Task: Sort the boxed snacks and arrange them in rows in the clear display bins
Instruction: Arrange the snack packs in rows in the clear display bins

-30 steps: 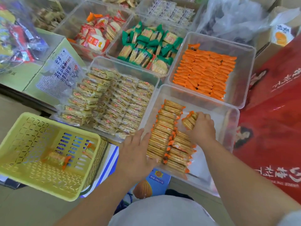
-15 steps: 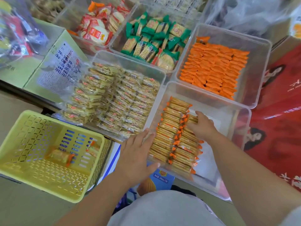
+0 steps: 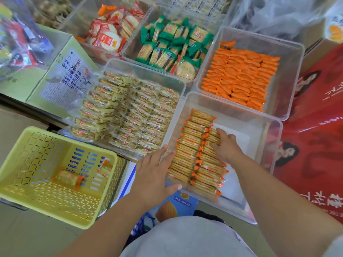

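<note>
Our left hand [image 3: 156, 175] lies spread and released against the clear bin [image 3: 232, 103] at its 8 o'clock corner; our right hand [image 3: 227, 148], fingers [image 3: 222, 134] stretched, presses the cracker packets [image 3: 187, 151] rowed inside, grasping none. The yellow basket [image 3: 37, 154] sits at 9 o'clock of the bin

1. The right hand [image 3: 227, 147] was holding a cracker pack [image 3: 213, 134] up in the air. Now the pack lies at the far end of the second row [image 3: 209, 164].
2. The fingers now press down on it.

Bin's [image 3: 259, 127] right half bare (cracker rows [image 3: 187, 151] left).
</note>
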Action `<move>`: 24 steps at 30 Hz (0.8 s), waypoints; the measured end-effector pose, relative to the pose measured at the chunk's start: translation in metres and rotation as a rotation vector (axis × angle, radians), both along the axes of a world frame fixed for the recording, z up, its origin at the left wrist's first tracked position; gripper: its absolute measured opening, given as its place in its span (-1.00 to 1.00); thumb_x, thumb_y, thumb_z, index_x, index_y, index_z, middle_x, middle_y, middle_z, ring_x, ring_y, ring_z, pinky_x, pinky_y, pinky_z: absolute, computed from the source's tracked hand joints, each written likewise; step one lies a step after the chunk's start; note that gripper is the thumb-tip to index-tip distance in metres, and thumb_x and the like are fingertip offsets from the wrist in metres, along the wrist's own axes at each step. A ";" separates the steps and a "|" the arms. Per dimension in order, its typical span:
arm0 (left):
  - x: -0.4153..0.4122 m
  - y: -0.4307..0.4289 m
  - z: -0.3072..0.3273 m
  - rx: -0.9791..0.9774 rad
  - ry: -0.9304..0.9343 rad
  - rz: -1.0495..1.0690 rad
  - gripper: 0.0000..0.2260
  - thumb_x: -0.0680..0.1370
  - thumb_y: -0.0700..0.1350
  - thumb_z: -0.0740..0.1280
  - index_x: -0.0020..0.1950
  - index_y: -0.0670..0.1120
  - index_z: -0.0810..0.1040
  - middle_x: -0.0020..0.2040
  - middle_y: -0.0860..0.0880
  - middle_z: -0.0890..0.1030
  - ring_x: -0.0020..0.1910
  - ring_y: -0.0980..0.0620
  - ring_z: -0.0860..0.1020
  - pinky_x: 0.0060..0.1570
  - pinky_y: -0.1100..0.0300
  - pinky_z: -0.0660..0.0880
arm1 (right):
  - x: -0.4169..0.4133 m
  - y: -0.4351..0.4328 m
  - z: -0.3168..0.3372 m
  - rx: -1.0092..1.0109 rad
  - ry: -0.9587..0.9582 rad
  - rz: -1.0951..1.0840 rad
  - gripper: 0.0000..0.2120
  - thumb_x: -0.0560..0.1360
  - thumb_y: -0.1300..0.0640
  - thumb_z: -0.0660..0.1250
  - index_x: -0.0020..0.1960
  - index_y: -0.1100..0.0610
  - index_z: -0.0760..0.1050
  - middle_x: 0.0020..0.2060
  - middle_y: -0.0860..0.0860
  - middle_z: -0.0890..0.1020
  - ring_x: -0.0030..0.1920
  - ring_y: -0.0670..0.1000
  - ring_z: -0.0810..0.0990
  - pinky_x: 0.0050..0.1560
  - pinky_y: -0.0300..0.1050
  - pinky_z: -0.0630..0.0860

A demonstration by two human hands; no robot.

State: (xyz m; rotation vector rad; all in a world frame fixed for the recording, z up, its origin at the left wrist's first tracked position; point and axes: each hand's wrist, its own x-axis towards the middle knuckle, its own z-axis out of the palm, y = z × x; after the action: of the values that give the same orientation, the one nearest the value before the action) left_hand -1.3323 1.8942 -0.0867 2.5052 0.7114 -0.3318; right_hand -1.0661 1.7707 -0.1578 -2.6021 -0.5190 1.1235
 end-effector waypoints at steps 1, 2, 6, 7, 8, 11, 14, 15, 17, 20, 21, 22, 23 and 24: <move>0.000 0.000 0.000 -0.010 -0.002 0.003 -0.14 0.48 0.38 0.36 0.67 0.21 0.02 0.68 0.13 -0.12 0.61 0.01 -0.03 0.54 -0.05 -0.04 | -0.001 0.000 0.000 0.018 0.004 -0.008 -0.36 0.66 -0.01 0.23 0.64 -0.11 -0.02 0.52 0.12 0.11 -0.08 0.09 0.49 0.01 -0.08 0.45; 0.000 0.000 0.000 -0.016 -0.003 0.004 -0.14 0.48 0.38 0.36 0.67 0.21 0.03 0.68 0.13 -0.12 0.61 0.01 -0.03 0.54 -0.06 -0.04 | -0.002 0.000 0.000 0.033 0.007 -0.014 -0.34 0.66 -0.02 0.24 0.64 -0.10 -0.02 0.52 0.11 0.11 -0.06 0.09 0.49 0.02 -0.07 0.47; 0.001 0.001 0.002 -0.017 -0.004 0.014 -0.14 0.47 0.37 0.39 0.66 0.22 0.07 0.68 0.12 -0.07 0.61 -0.02 0.00 0.54 -0.07 -0.04 | -0.007 0.003 0.001 0.004 -0.012 0.011 -0.33 0.66 -0.03 0.23 0.64 -0.07 -0.05 0.56 0.10 0.09 0.26 0.20 0.50 0.20 0.02 0.49; 0.001 0.001 0.002 -0.019 -0.005 0.018 -0.14 0.47 0.37 0.40 0.66 0.22 0.07 0.68 0.13 -0.07 0.61 -0.02 0.00 0.54 -0.06 -0.04 | -0.008 0.004 0.002 -0.016 -0.021 0.029 -0.33 0.66 -0.03 0.22 0.64 -0.06 -0.06 0.57 0.09 0.07 0.32 0.23 0.47 0.25 0.05 0.48; 0.002 0.001 0.003 -0.022 -0.005 0.022 -0.14 0.47 0.37 0.41 0.66 0.22 0.08 0.68 0.14 -0.07 0.61 -0.01 0.00 0.54 -0.06 -0.05 | -0.009 0.005 0.002 -0.038 -0.032 0.047 -0.33 0.67 -0.04 0.21 0.64 -0.06 -0.07 0.59 0.08 0.05 0.38 0.26 0.42 0.30 0.08 0.45; 0.002 0.000 0.005 -0.023 0.005 0.030 -0.14 0.47 0.37 0.40 0.66 0.22 0.08 0.67 0.16 -0.08 0.61 0.01 0.00 0.55 -0.05 -0.04 | -0.010 0.008 0.006 -0.145 -0.065 0.102 -0.33 0.68 -0.09 0.15 0.64 -0.11 -0.17 0.63 0.03 -0.04 0.53 0.29 0.20 0.43 0.17 0.29; 0.002 -0.001 0.011 0.004 0.034 0.008 -0.16 0.50 0.38 0.36 0.66 0.21 0.04 0.68 0.15 -0.11 0.62 -0.01 -0.01 0.56 -0.06 -0.02 | -0.013 0.009 0.011 -0.219 -0.053 0.135 -0.32 0.68 -0.14 0.08 0.62 -0.19 -0.29 0.64 0.00 -0.22 0.60 0.32 -0.05 0.51 0.30 0.16; 0.002 -0.003 0.013 0.016 0.039 -0.006 -0.18 0.52 0.37 0.35 0.66 0.21 0.03 0.68 0.14 -0.11 0.62 -0.02 -0.02 0.57 -0.05 -0.01 | -0.016 0.008 0.013 -0.216 -0.053 0.136 -0.33 0.68 -0.16 0.07 0.61 -0.22 -0.31 0.63 -0.01 -0.25 0.60 0.34 -0.12 0.51 0.35 0.14; -0.002 -0.007 0.020 0.027 0.007 -0.018 -0.22 0.54 0.33 0.34 0.67 0.19 0.07 0.69 0.08 -0.05 0.62 -0.04 0.00 0.57 -0.03 0.02 | -0.025 0.004 0.018 -0.180 -0.079 0.147 -0.32 0.66 -0.23 0.06 0.60 -0.25 -0.30 0.63 -0.03 -0.26 0.59 0.34 -0.19 0.49 0.40 0.12; -0.018 -0.009 0.038 0.005 -0.154 0.030 -0.35 0.54 0.18 0.45 0.58 0.08 0.35 0.61 -0.05 0.26 0.55 -0.14 0.22 0.51 -0.02 0.17 | -0.041 -0.004 0.026 -0.127 -0.107 0.164 -0.30 0.62 -0.32 0.06 0.61 -0.25 -0.24 0.63 -0.04 -0.21 0.60 0.31 -0.18 0.47 0.43 0.09; -0.026 -0.007 0.044 0.017 -0.215 0.055 -0.42 0.53 0.12 0.50 0.51 0.04 0.45 0.53 -0.08 0.39 0.49 -0.16 0.33 0.45 -0.02 0.25 | -0.046 -0.006 0.029 -0.125 -0.104 0.157 -0.30 0.61 -0.34 0.06 0.61 -0.24 -0.20 0.64 -0.05 -0.18 0.60 0.31 -0.17 0.47 0.43 0.10; -0.036 -0.004 0.049 0.040 -0.273 0.083 -0.49 0.51 0.06 0.53 0.43 -0.01 0.54 0.43 -0.09 0.50 0.40 -0.16 0.43 0.38 -0.02 0.34 | -0.051 -0.008 0.032 -0.128 -0.096 0.149 -0.30 0.60 -0.36 0.07 0.62 -0.23 -0.14 0.64 -0.05 -0.14 0.60 0.30 -0.16 0.47 0.43 0.10; -0.048 0.002 0.053 0.067 -0.322 0.115 -0.56 0.50 0.02 0.54 0.34 -0.04 0.61 0.32 -0.09 0.57 0.30 -0.14 0.49 0.30 -0.01 0.41 | -0.056 -0.009 0.035 -0.132 -0.091 0.146 -0.30 0.59 -0.37 0.08 0.62 -0.21 -0.09 0.65 -0.05 -0.10 0.60 0.29 -0.14 0.47 0.43 0.11; -0.060 0.010 0.057 0.091 -0.356 0.150 -0.64 0.49 -0.01 0.53 0.25 -0.06 0.65 0.22 -0.07 0.62 0.21 -0.10 0.52 0.23 0.03 0.45 | -0.061 -0.010 0.038 -0.139 -0.097 0.149 -0.31 0.58 -0.38 0.09 0.62 -0.21 -0.04 0.64 -0.06 -0.06 0.60 0.28 -0.12 0.47 0.42 0.11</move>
State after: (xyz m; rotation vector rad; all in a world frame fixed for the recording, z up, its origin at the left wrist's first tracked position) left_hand -1.3922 1.9045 -0.0293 2.4819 0.7730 0.2009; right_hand -1.1274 1.7604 -0.1197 -2.7878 -0.6900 1.1197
